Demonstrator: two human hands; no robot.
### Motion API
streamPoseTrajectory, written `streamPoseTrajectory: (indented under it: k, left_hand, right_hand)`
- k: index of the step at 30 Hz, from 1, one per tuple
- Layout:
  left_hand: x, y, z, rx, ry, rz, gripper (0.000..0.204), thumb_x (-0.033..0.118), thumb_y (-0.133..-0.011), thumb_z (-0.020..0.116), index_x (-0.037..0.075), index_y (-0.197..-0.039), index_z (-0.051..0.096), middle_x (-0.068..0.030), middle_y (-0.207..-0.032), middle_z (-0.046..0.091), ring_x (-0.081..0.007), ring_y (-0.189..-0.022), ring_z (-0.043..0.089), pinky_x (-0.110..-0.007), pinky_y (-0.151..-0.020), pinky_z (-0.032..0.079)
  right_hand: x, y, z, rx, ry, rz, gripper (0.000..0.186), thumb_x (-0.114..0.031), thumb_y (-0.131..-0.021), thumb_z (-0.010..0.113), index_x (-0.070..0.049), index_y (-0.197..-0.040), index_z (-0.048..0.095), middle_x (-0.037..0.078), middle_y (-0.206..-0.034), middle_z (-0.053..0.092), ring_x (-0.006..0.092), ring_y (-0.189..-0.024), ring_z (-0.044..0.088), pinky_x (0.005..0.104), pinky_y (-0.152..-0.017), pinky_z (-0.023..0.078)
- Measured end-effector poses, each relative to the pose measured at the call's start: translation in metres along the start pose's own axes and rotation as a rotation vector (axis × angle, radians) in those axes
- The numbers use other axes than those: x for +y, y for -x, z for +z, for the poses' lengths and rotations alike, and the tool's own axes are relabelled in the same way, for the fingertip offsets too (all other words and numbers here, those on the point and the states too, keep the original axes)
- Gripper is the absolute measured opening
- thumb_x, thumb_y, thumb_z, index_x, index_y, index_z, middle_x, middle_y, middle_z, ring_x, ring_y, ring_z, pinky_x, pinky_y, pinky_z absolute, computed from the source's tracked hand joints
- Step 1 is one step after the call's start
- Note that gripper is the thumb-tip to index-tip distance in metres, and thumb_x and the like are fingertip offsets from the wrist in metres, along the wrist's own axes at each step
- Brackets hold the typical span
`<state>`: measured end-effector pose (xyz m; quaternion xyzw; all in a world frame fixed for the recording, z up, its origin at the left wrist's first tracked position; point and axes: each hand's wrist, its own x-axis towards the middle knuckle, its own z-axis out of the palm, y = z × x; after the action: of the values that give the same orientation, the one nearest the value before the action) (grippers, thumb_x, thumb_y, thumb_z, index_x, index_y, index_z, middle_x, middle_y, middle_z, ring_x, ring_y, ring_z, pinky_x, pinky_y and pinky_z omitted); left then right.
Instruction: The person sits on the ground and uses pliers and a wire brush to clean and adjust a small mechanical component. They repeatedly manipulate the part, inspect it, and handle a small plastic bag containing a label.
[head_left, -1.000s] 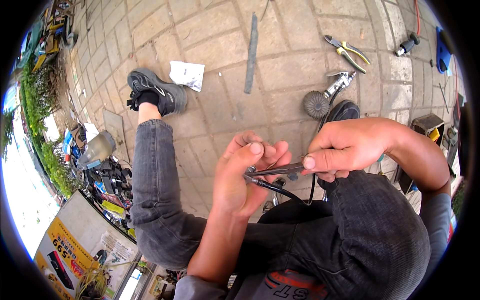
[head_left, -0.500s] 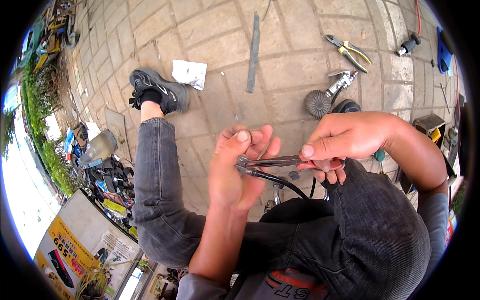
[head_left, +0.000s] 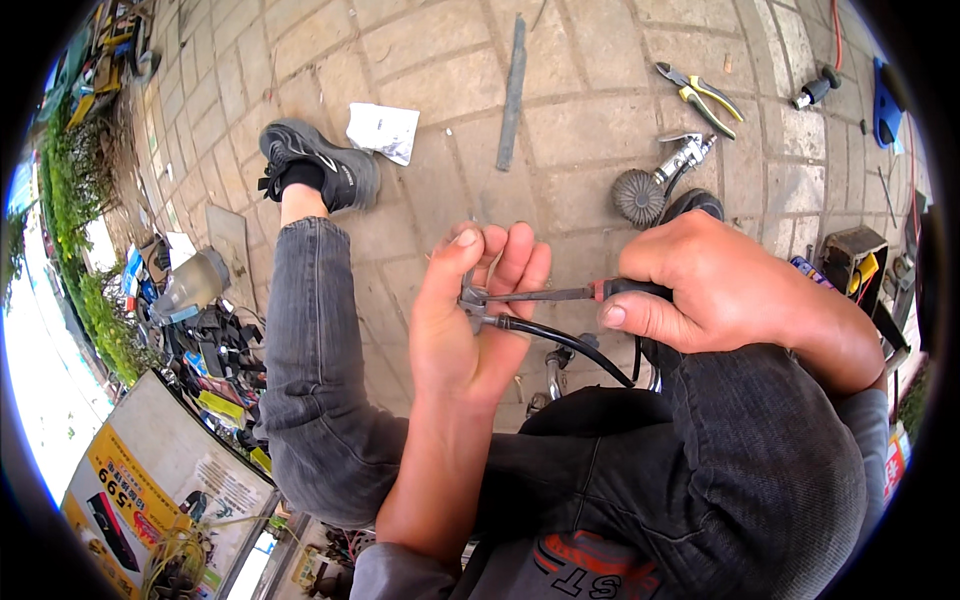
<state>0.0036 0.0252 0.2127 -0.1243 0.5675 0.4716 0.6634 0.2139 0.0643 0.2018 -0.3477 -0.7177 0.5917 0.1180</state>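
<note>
My left hand (head_left: 455, 345) is closed, with loosely curled fingers, around a small metal fitting (head_left: 476, 315) on the end of a black hose (head_left: 565, 338), which curves down to the right. My right hand (head_left: 720, 295) grips the red and black handle of a slender metal tool (head_left: 550, 294), possibly long-nose pliers, whose tip reaches the fitting in my left palm. Below the hose, between my legs, some shiny metal parts (head_left: 555, 372) show in part.
Paving holds a white packet (head_left: 383, 130), a grey strip (head_left: 512, 95), yellow-handled cutters (head_left: 700, 100), an air gun with round gauge (head_left: 655, 185) and a black-handled tool (head_left: 818, 88). A toolbox (head_left: 848, 255) stands right; clutter (head_left: 200, 340) and a sign board (head_left: 140, 505) lie left.
Both hands have moved slightly upward in view. My right hand has turned, so its back and thumb now cover more of the tool's handle; the tool's tip remains at the fitting.
</note>
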Motion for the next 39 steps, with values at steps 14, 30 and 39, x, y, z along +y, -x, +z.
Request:
streamPoseTrajectory:
  k: [14, 30, 39]
  left_hand:
    - [-0.001, 0.025, -0.002, -0.078, -0.02, -0.062, 0.015, 0.01, -0.089, 0.06, 0.008, -0.101, 0.051, -0.0058, -0.09, 0.061, -0.0137, -0.072, 0.062, -0.041, -0.091, 0.052]
    - [0.008, 0.036, -0.015, -0.126, 0.037, -0.094, 0.009, 0.01, -0.086, 0.064, 0.009, -0.092, 0.057, -0.0006, -0.08, 0.064, -0.0057, -0.062, 0.056, -0.031, -0.092, 0.05]
    - [0.012, 0.032, -0.013, -0.222, 0.042, -0.057, 0.011, 0.008, -0.087, 0.062, 0.006, -0.094, 0.054, -0.0045, -0.079, 0.062, -0.0101, -0.064, 0.055, -0.035, -0.091, 0.05]
  right_hand:
    - [-0.042, -0.002, -0.023, -0.346, 0.191, 0.072, 0.034, -0.034, -0.096, 0.051, -0.007, -0.117, 0.055, 0.02, -0.08, 0.06, 0.0411, -0.081, 0.06, 0.0494, -0.072, 0.047]
    - [-0.038, -0.011, -0.004, -0.245, 0.521, -0.213, 0.026, -0.033, -0.086, 0.061, -0.009, -0.096, 0.058, 0.012, -0.069, 0.057, 0.0358, -0.06, 0.06, 0.0459, -0.051, 0.047]
    - [-0.03, -0.014, -0.009, -0.199, 0.489, -0.279, 0.028, -0.031, -0.085, 0.063, -0.009, -0.099, 0.058, 0.011, -0.069, 0.055, 0.034, -0.058, 0.059, 0.0448, -0.049, 0.047]
